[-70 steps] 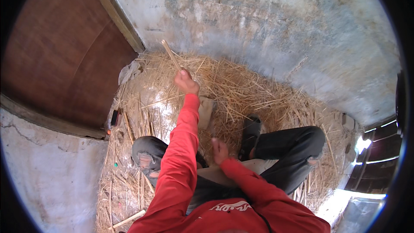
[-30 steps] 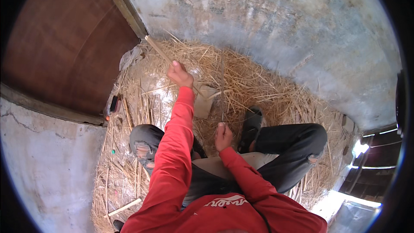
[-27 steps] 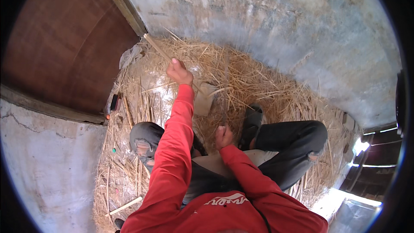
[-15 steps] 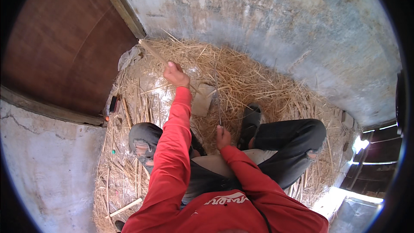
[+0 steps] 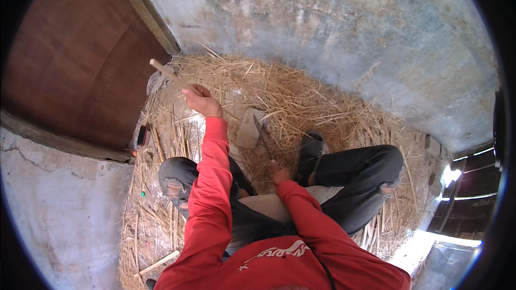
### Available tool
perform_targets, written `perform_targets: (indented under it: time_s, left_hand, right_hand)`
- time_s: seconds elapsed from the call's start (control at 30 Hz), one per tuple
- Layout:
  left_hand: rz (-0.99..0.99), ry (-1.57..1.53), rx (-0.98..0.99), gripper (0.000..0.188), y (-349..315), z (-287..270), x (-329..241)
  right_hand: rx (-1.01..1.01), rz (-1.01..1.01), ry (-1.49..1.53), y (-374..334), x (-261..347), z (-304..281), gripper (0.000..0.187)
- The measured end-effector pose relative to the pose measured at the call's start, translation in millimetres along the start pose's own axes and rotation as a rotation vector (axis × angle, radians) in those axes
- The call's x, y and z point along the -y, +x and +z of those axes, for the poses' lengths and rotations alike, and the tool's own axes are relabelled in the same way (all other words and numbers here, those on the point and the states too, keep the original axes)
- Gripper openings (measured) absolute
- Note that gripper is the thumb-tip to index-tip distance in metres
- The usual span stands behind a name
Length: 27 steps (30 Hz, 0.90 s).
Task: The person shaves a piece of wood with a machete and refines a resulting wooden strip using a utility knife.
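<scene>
My left hand (image 5: pixel 204 102) is closed round a pale wooden stick (image 5: pixel 167 71). The stick slants up and left out of the fist, its cut end near the door frame. Lower and to the right, my right hand (image 5: pixel 279 173) grips a long, dark-bladed knife (image 5: pixel 263 135) by its handle, mostly covered by the fingers. Its blade tip points away from me and slightly left, beside a pale flat block (image 5: pixel 248 130) on the ground in front of my legs. Stick and blade are apart.
Straw and shavings (image 5: pixel 301 88) cover the ground. A brown door panel (image 5: pixel 80 64) stands left, a stained wall (image 5: pixel 349 27) ahead. Thin split sticks (image 5: pixel 185 139) and a small dark box-like object (image 5: pixel 142 135) lie by my left knee. A pale stick (image 5: pixel 158 263) lies at lower left.
My left hand has moved left and slightly toward me, the stick's far end swinging left. The knife in my right hand has turned so its tip points further left.
</scene>
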<state>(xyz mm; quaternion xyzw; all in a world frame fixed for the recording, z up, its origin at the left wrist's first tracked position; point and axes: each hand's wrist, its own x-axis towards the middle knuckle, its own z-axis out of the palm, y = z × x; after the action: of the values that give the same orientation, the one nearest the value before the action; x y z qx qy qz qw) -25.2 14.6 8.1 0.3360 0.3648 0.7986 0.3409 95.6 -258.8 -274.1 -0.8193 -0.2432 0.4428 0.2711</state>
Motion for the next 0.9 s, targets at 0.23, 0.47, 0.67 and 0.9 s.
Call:
perform_targets:
  time_s: [0.23,0.47,0.67,0.9]
  left_hand:
    - [0.227,0.247,0.117,0.042,-18.4,7.7,17.4]
    - [0.175,0.179,0.312,0.030,-31.5,16.9,22.7]
    - [0.056,0.184,0.427,0.032,-30.9,17.9,20.0]
    - [0.041,0.180,0.399,0.037,-31.8,19.3,35.0]
  right_hand:
    - [-0.126,0.187,0.040,-17.7,29.6,-22.4,0.095]
    - [-0.083,-0.037,0.200,-25.0,47.3,-40.9,0.087]
    - [0.202,0.085,0.620,-88.3,116.1,-57.7,0.062]
    - [0.308,0.147,0.774,-116.9,166.9,-96.9,0.057]
